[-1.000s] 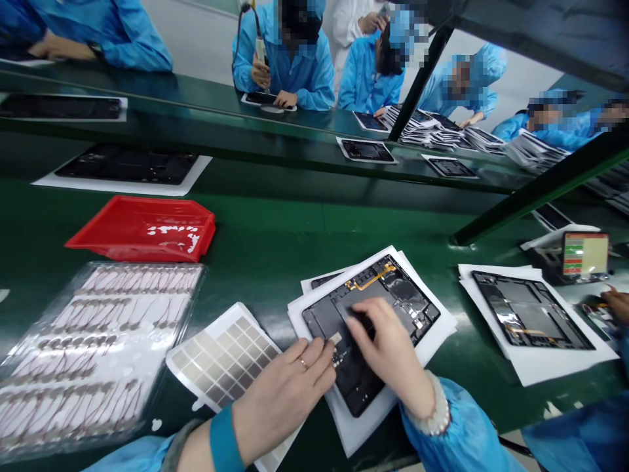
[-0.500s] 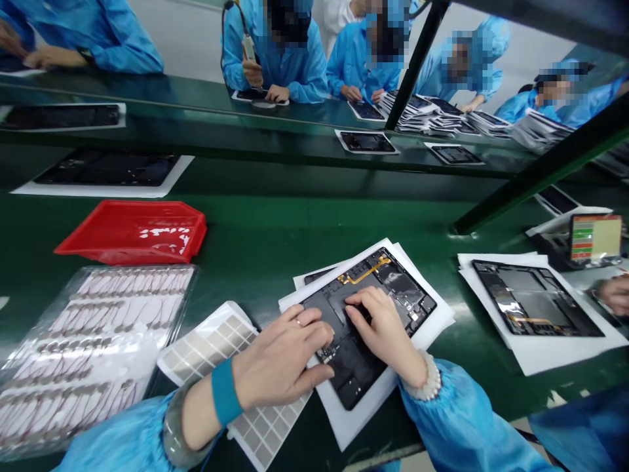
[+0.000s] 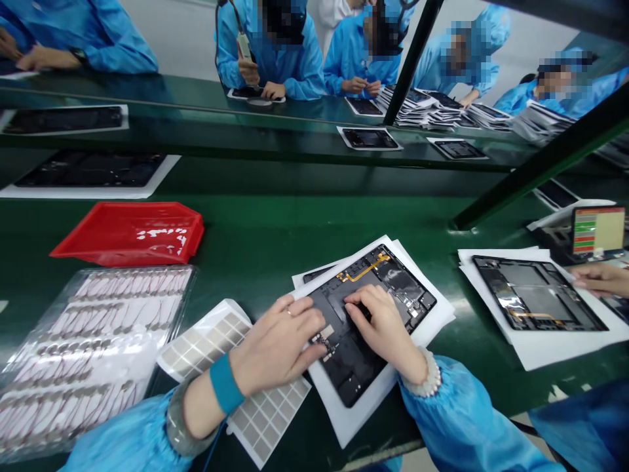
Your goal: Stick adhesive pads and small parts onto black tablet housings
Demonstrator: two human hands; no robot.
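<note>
An opened tablet (image 3: 351,367), its dark inside and orange flex cable (image 3: 366,267) showing, lies tilted on white sheets (image 3: 339,419). My left hand (image 3: 280,341) rests over its left edge, fingers bent and thumb apart, with nothing visible in them. Beside those fingertips sits a small greyish square patch (image 3: 326,332) on the tablet. My right hand (image 3: 378,321) is over the middle of the tablet, thumb and forefinger tips close together in a pinch; anything between them is too small to make out. Under my left wrist lies a sheet of grey square stickers (image 3: 268,426).
At left are a clear tray of small wired parts (image 3: 98,341) and a red bin (image 3: 132,229). Another opened tablet (image 3: 535,295) lies at right, near a co-worker's hand (image 3: 599,278). A green post (image 3: 531,170) slants down to the bench. Co-workers sit across the raised shelf.
My left hand has shifted slightly left, uncovering the greyish patch on the tablet. My right hand stays nearly still. At right, the co-worker's hand has moved to the other tablet's edge.
</note>
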